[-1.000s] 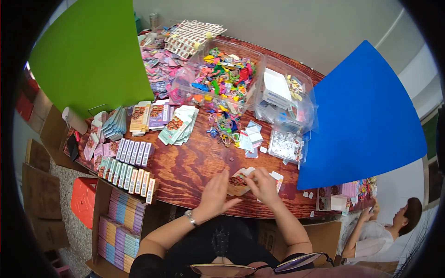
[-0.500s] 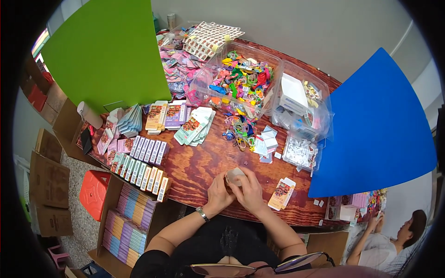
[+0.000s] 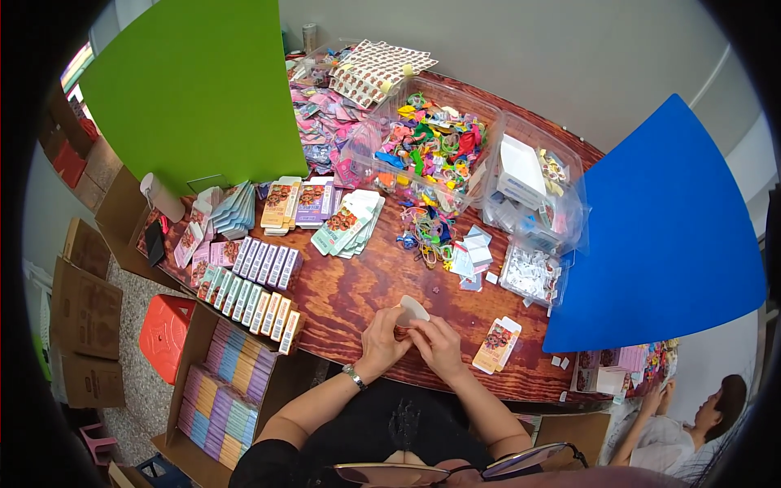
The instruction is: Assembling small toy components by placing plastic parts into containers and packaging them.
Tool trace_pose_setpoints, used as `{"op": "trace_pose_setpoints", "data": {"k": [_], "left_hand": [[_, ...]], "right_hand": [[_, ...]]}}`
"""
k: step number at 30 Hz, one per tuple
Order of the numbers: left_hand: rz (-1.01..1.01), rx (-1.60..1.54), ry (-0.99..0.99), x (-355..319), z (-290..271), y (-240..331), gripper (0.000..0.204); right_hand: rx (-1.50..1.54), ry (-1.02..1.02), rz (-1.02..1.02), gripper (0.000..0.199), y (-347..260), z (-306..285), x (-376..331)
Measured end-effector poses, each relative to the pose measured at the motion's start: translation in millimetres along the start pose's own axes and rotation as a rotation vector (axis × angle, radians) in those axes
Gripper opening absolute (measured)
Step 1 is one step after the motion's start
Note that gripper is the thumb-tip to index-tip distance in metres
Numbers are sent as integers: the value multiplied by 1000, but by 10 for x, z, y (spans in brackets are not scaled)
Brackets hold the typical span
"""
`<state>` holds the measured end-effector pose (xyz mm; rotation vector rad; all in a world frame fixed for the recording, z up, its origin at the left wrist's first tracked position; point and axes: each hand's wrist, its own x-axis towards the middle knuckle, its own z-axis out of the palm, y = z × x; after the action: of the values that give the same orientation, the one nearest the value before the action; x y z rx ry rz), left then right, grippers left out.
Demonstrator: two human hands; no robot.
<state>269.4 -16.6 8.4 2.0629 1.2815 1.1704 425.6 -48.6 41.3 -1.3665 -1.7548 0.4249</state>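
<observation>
Holding a small whitish oval piece between both hands at the near table edge, you've got the left hand curled under it w/ fingers closed on its lower side, and the right hand pinching its right edge, fingers bent, not spread. Can't tell exactly what the piece is; it looks like a small pale card or packet. Keep both thumbs close to the edge you're working, wrists low over the wooden table, and don't squeeze the middle, as I'd judge it bends easily. Just right of your hands lies a printed card pack, flat and apart from your fingers. Left, a row of slim boxes stands on edge; below it an open carton of stacked packs. Further out: a clear bin of colourful small items and a clear bin w/ white boxes. Vs 0.5 s ago: hands sit at about the same spot, and the pale piece now stands higher above the fingers; the card pack hasn't moved. Vs 1 s ago, that pack was at your hands, not on the table.
</observation>
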Motion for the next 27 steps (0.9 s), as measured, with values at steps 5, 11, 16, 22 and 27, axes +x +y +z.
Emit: {"op": "trace_pose_setpoints", "data": {"k": [5,11,16,22,27], "left_hand": [[44,-21,-29,-15,-57,31,70],[113,57,-65,-58,-51,-16,72],[144,53,-86,-52,-63,23,70],[122,23,-84,-83,-25,3,69],[124,6,-112,-96,-43,-17,69]], "right_hand": [[-87,-26,-226,22,188,-122,47],[4,24,-200,21,29,-308,233],[298,-115,390,21,186,-365,414],[517,-304,395,22,204,-290,417],[624,-390,444,27,255,-316,401]]}}
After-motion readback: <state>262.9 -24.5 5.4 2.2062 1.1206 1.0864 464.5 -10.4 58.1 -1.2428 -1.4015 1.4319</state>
